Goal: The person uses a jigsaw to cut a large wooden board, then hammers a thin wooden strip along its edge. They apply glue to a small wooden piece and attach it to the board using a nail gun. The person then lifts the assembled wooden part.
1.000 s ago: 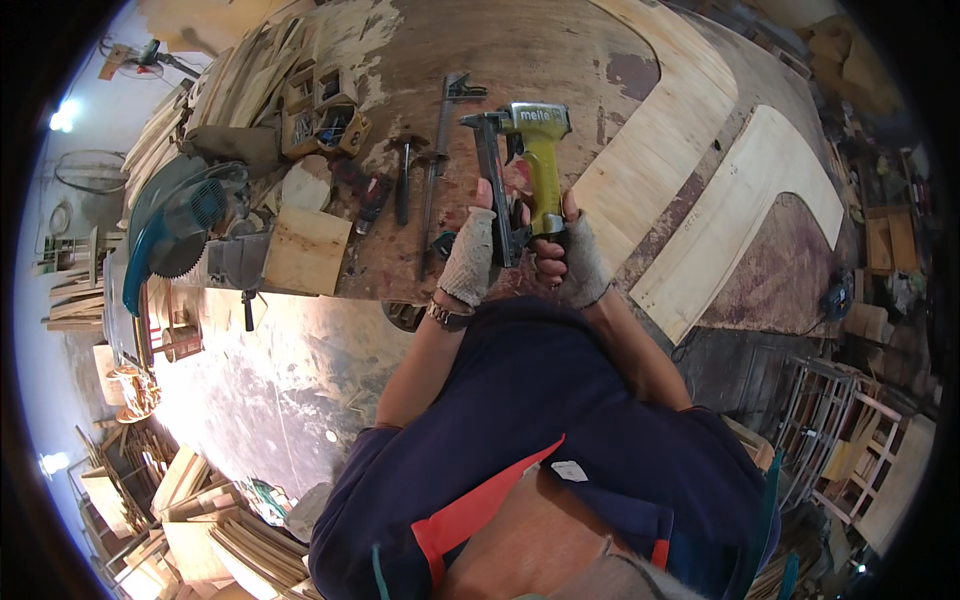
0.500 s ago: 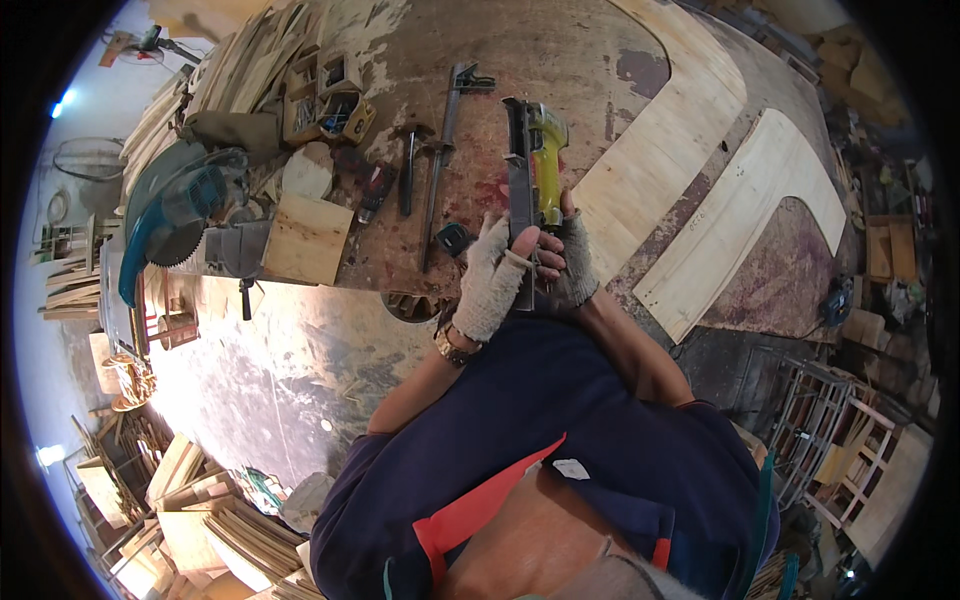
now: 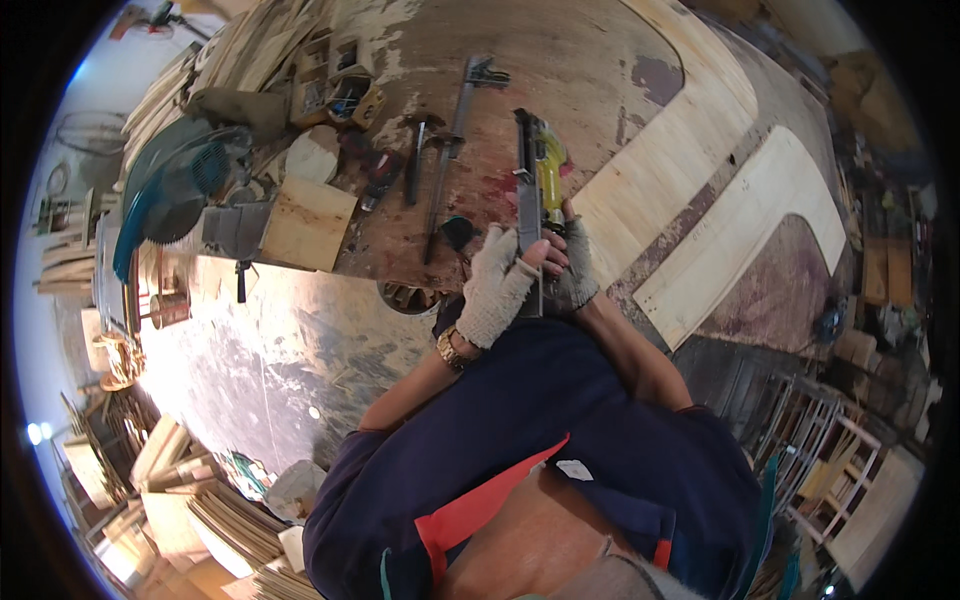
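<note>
A yellow nail gun (image 3: 551, 175) with a long dark metal magazine points away from me, held just above the table's near edge. My left hand (image 3: 497, 288), in a fingerless knit glove, is closed on the near end of the magazine, thumb lying across it. On the other side, my right hand (image 3: 577, 262), gloved the same way, wraps the near end of the gun; part of its grip is hidden behind the magazine. Left of the gun lie a small dark teal tool (image 3: 457, 232), a long metal bar clamp (image 3: 447, 165) and a black-handled tool (image 3: 412, 170).
Two curved plywood panels (image 3: 655, 165) lie on the table at the right. Toward the left are a red-and-black power drill (image 3: 381, 183), a plywood square (image 3: 307, 222), a teal miter saw (image 3: 180, 200) and a yellow box (image 3: 358, 103) of small things. Stacked wood strips (image 3: 235, 520) stand lower left.
The view has shifted slightly, so the table things sit a little differently. Both hands still hold the nail gun in much the same grip.
</note>
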The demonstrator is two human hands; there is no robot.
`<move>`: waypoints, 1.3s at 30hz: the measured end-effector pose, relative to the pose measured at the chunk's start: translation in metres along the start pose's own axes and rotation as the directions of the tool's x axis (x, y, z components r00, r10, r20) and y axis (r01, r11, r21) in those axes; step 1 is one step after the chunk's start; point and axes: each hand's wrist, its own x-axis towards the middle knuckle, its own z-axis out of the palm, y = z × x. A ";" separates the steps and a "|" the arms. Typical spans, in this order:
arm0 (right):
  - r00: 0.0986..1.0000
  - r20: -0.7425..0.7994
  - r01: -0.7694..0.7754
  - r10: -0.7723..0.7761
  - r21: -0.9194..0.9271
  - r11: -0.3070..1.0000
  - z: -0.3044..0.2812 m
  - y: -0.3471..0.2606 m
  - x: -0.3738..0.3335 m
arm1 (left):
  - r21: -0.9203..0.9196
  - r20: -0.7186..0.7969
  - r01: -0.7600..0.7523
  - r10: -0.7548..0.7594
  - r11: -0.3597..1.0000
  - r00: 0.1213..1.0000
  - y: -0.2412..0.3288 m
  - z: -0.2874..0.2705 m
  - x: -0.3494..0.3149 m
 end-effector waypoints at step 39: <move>0.535 -0.333 -0.688 -0.776 -0.705 -0.172 0.073 0.070 0.060 | 0.678 -0.275 0.007 0.244 0.735 0.930 -0.046 -0.330 0.222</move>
